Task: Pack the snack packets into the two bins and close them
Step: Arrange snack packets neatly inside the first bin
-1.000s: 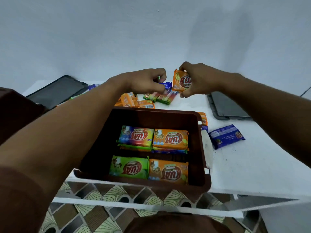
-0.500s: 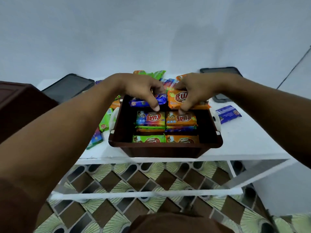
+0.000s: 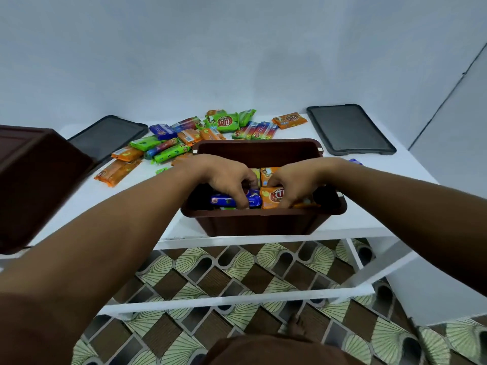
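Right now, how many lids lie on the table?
2. The left lid lies flat at the back left of the table. The right lid lies flat at the back right. I see no others, though the arms could hide something.

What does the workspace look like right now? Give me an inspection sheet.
Surface: white table, open frame beneath.
Job's things: brown bin partly filled; second bin at left; left lid and right lid lying off; loose packets behind the bin.
Clutter: nothing seen.
Hands: left hand grips blue packet; right hand grips orange packet; both inside the brown bin.
Cables: nothing seen.
Surroundings: plain wall, patterned floor.
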